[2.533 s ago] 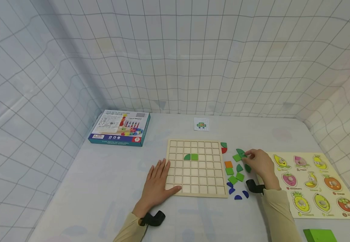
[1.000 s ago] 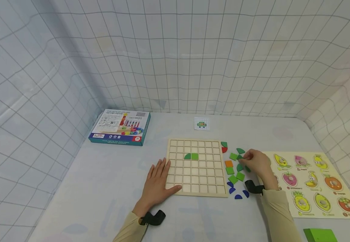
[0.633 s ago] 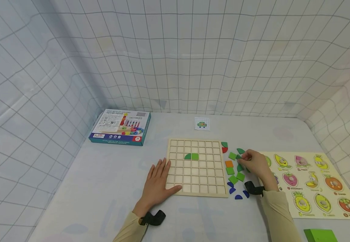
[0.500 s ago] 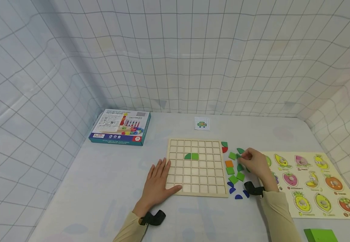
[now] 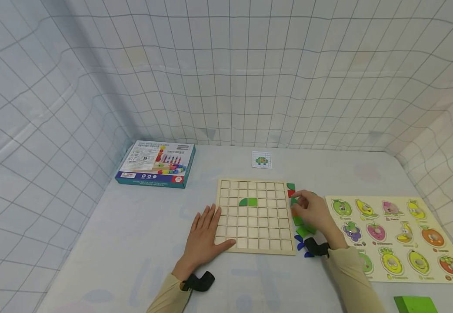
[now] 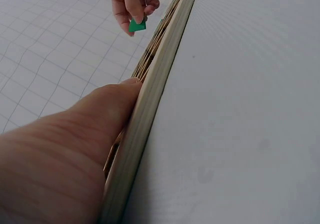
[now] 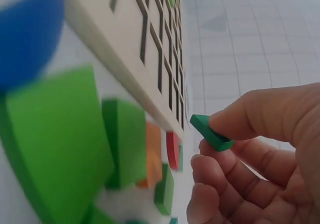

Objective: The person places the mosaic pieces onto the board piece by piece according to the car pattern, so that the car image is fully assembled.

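A wooden grid board (image 5: 251, 226) lies mid-table, with a green quarter-circle tile (image 5: 244, 202) and a light green square tile (image 5: 252, 202) in two of its cells. My left hand (image 5: 202, 241) rests on the board's left edge, fingers spread, thumb over the lower rim. My right hand (image 5: 312, 212) is raised beside the board's right edge. Between thumb and fingers it pinches a dark green quarter-circle tile (image 7: 212, 132), clear in the right wrist view. Below that hand lie loose tiles: a red one (image 5: 291, 193), green squares (image 5: 301, 233) and blue half-circles (image 5: 300, 246), some partly hidden.
Behind the board lies a small card (image 5: 261, 160) with a coloured figure on a grid. A boxed toy set (image 5: 155, 164) sits at the back left. On the right are a fruit puzzle board (image 5: 400, 239) and a green block (image 5: 415, 304).
My right hand has picked up the dark green quarter-circle tile and moved left, from the loose tiles toward the board's right edge. My left hand has stayed put.
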Tool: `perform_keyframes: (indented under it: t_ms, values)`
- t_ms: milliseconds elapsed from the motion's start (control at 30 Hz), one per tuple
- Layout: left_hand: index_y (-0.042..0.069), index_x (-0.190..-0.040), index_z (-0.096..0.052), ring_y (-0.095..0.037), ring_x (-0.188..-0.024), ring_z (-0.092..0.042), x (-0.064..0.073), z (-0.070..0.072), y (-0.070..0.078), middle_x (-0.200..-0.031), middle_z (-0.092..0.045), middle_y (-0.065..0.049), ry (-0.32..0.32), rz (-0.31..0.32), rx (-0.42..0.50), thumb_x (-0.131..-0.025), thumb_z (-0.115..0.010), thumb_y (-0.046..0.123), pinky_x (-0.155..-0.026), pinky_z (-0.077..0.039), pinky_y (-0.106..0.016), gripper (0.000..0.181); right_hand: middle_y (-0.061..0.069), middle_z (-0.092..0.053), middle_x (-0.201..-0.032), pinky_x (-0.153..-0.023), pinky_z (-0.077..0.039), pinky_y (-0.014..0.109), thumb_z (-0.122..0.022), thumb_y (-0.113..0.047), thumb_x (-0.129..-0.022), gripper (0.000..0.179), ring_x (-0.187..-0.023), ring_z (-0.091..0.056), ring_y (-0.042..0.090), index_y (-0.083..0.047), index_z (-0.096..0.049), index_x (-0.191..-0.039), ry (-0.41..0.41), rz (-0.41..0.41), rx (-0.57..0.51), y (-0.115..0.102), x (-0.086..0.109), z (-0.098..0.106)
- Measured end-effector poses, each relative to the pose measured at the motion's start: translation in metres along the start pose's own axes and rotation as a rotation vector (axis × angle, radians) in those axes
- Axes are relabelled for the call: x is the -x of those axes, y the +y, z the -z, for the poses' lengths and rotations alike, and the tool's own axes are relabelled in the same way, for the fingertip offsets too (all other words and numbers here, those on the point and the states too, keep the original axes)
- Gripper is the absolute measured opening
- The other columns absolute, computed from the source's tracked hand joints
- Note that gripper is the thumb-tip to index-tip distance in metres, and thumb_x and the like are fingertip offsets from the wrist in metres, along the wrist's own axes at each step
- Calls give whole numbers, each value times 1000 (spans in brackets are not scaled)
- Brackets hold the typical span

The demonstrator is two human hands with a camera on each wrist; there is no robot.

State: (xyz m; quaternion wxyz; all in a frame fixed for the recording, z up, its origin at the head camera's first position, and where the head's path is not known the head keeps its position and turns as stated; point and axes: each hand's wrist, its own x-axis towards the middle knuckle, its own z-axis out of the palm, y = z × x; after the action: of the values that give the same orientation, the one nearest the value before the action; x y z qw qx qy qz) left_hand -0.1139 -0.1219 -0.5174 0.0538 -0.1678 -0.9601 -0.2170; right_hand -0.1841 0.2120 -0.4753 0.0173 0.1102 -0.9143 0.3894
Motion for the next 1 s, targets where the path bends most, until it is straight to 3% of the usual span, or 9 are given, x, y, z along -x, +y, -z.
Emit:
perform_keyframes:
  t_ms: [167,267,567,800,1000]
  values:
    - [5,-150,-25,-27,-143,-10,0,-1,0,-155,-20,-14,-2,0,-3,-80,-60,64,-112,-4,-46,98,2,-57,-77,-53,-41,26,-66,-1,-85,18,-63,-48,14,2,-66,-103,8,126,-1,-7,-3,-15]
    - [5,-150,-25,-27,-143,-10,0,0,-1,-155,-20,-14,-4,2,-2,-80,-60,64,-112,-4,-45,98,1,-59,-78,-53,-43,26,-68,-1,-85,15,-64,-51,14,0,-67,-100,26,148,-10,-14,-5,-21]
    - [6,-151,-24,-26,-143,-9,0,-1,-1,-155,-19,-13,-8,4,-2,-80,-60,64,-112,-3,-45,98,0,-63,-77,-54,-44,26,-73,-4,-83,21,-64,-54,14,-1,-66,-102,8,108,-116,-29,-14,-40]
    - [6,-151,-24,-27,-143,-9,0,-1,0,-155,-19,-13,-10,6,-7,-80,-59,65,-112,-3,-45,98,-3,-61,-73,-56,-45,26,-74,-7,-83,12,-62,-54,12,-4,-68,-93,29,101,-110,-34,-20,-51]
    - [5,-150,-24,-26,-143,-10,-1,-1,0,-155,-20,-14,-3,3,-4,-80,-59,65,-112,-4,-46,98,-3,-61,-73,-59,-47,28,-74,-9,-83,10,-65,-57,13,-6,-69,-91,25,48,-91,-38,-24,-55]
